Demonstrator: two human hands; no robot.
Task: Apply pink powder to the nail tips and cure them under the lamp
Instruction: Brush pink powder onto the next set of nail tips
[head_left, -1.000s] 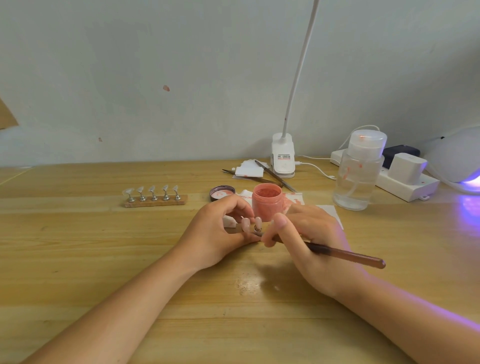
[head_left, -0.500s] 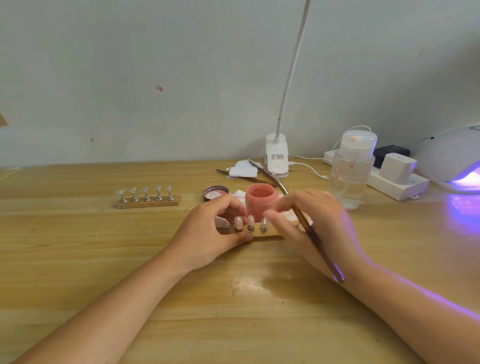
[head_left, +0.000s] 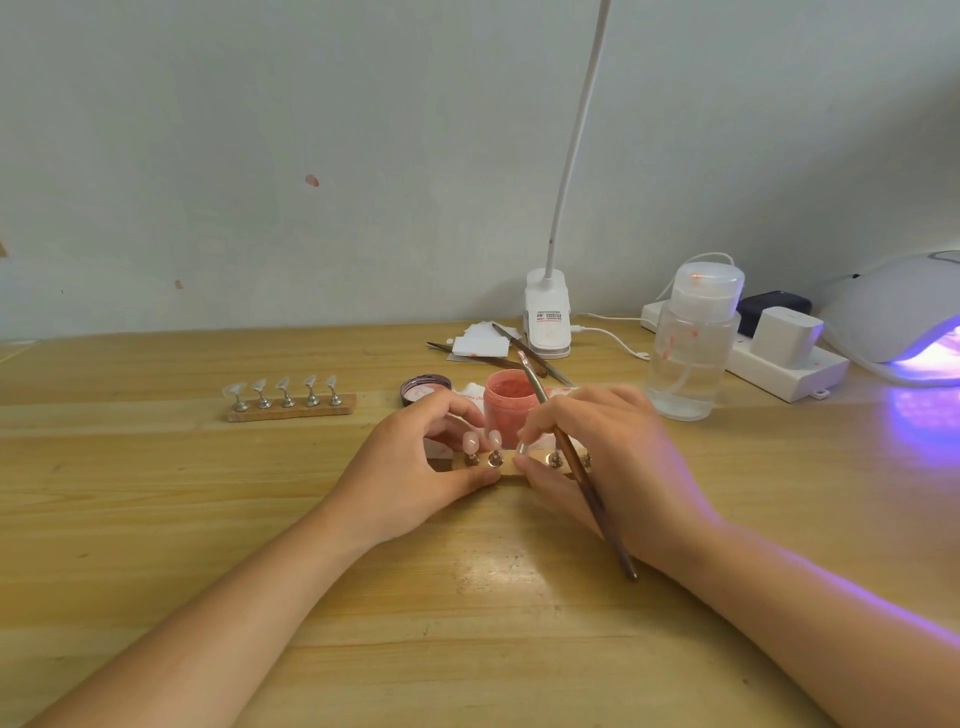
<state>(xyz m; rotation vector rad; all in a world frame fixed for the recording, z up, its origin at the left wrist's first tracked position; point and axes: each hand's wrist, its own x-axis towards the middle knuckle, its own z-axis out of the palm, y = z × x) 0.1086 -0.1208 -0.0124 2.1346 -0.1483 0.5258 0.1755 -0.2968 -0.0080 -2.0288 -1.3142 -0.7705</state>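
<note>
Wooden table (head_left: 156, 519), with the curing lamp (head_left: 898, 312) lit violet at its far right edge, well apart from the work. The wooden nail stand (head_left: 511, 466) lies at centre, its long axis running left to right across the view, between the two hands and just in front of the open pink powder jar (head_left: 508, 402). The left hand (head_left: 410, 467) grips the stand's left end, thumb in front and fingers curled behind. The right hand (head_left: 613, 457) pinches at a peg near the stand's middle while carrying the brush (head_left: 576, 467), whose handle slants back towards the wrist. Two nail tips (head_left: 482, 441) stand upright on the left pegs. The lamp lies to the right, so the right hand is judged the nearer for carrying the stand over.
</note>
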